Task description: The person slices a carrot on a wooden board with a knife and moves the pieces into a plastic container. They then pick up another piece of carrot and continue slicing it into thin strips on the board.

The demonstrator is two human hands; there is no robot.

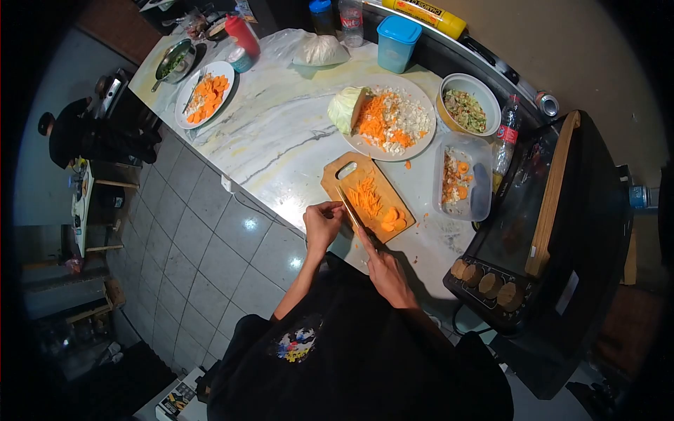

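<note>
My right hand (388, 275) is wrapped round the handle of a knife (349, 208), index finger stretched toward the blade. The blade lies along the left side of a wooden cutting board (373, 170), its tip toward the handle slot. Close to the blade, my left hand (324, 223) has its fingers curled and pinched together; what they hold, if anything, is too small to make out. On the board are thin carrot strips (365, 199) in a pile and several round carrot slices (394, 220) at the near right.
Beyond the board stands a plate (426, 142) with a cabbage piece (345, 109), shredded carrot and chopped white bits. To the right are a plastic container (480, 203), a white bowl (449, 81) and a black oven (537, 210). Another plate (184, 105) holds carrot slices. A person (77, 133) works far left.
</note>
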